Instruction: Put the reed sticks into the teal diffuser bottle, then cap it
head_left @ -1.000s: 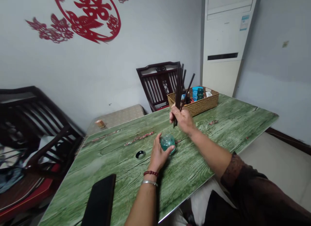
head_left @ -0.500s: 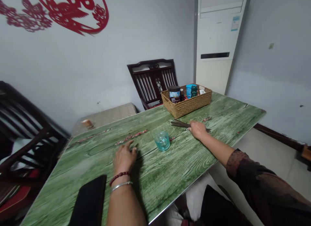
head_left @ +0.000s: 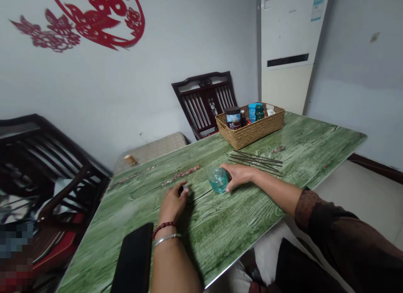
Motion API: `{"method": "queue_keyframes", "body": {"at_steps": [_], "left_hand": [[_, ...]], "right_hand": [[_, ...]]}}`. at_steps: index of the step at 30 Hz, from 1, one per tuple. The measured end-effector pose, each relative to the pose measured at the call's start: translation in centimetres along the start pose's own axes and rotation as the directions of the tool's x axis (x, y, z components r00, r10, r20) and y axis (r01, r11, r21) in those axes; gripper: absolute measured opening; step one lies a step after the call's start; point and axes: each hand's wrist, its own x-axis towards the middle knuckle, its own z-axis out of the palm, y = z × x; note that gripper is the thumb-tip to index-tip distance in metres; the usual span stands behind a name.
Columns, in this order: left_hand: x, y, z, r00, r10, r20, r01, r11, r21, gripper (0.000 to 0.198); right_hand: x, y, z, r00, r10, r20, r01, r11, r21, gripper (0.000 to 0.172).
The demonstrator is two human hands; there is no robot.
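Observation:
My right hand (head_left: 239,175) curls round the right side of a small teal glass jar (head_left: 218,180) standing on the green wood-grain table (head_left: 283,188). My left hand (head_left: 172,203), with bead and metal bracelets on the wrist, has its fingers closed over a small dark round lid (head_left: 183,189) lying on the table left of the jar. A loose bunch of dark chopsticks (head_left: 256,160) lies flat on the table behind my right hand.
A wicker basket (head_left: 252,131) with jars and bottles stands at the far side. A black flat case (head_left: 132,263) lies at the near left edge. Dark wooden chairs stand behind the table (head_left: 204,102) and at left (head_left: 47,167). A white standing air conditioner (head_left: 288,49) fills the corner.
My right hand laid the chopsticks flat on the table, let them go and came back to the jar. My left hand left the jar and moved onto the dark lid.

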Motion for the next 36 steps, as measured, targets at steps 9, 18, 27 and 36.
{"method": "queue_keyframes", "body": {"at_steps": [9,18,27,36], "left_hand": [[-1.1,6.9,3.9,0.95,-0.001,-0.314,-0.263,0.54,-0.799,0.041],[-1.5,6.8,5.4,0.984,0.111,-0.142,-0.181,0.604,-0.776,0.039],[-1.7,7.0,4.9,0.982,0.169,-0.087,-0.186,0.769,-0.611,0.049],[-2.6,7.4,3.9,0.979,0.203,0.007,-0.145,0.722,-0.677,0.045]], "right_hand": [[1.5,0.3,4.7,0.977,-0.009,-0.213,0.047,0.983,0.177,0.075],[1.6,0.1,4.8,0.972,-0.039,-0.23,0.07,0.989,0.127,0.071],[1.7,0.2,5.0,0.966,-0.074,-0.246,0.112,0.983,0.145,0.07],[1.7,0.1,5.1,0.964,-0.068,-0.259,0.116,0.978,0.172,0.069]]}}
